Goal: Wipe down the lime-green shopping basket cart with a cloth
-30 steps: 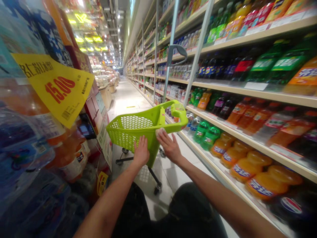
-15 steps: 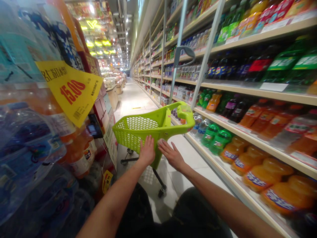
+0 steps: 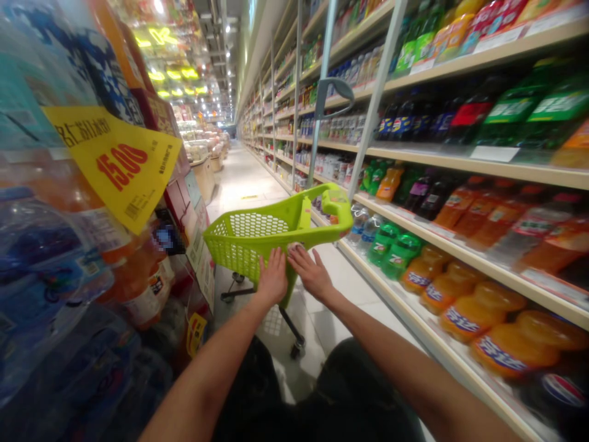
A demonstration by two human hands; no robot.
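A lime-green shopping cart [image 3: 248,236] stands on the floor in front of me, its perforated basket pointing left and its handle to the right. My left hand [image 3: 273,276] is open, fingers stretched out flat on the basket's near side. Beside it, my right hand [image 3: 315,276] presses a small whitish wad [image 3: 295,247] against the cart's side panel with its fingertips. The wad looks like crumpled tissue or cloth, mostly covered by the fingers. Below the basket, a dark wheeled leg [image 3: 294,334] shows.
Drink shelves [image 3: 460,159] run along the right, with orange soda bottles [image 3: 464,316] low down. Close on the left are stacked shrink-wrapped bottles [image 3: 50,258] and a yellow price sign [image 3: 122,162]. A pale tiled aisle [image 3: 248,172] stretches ahead between shelves and display counters.
My right hand has moved up and left with the whitish wad, onto the side panel where a small round mark showed before. The left hand stays on the basket. The view has shifted slightly.
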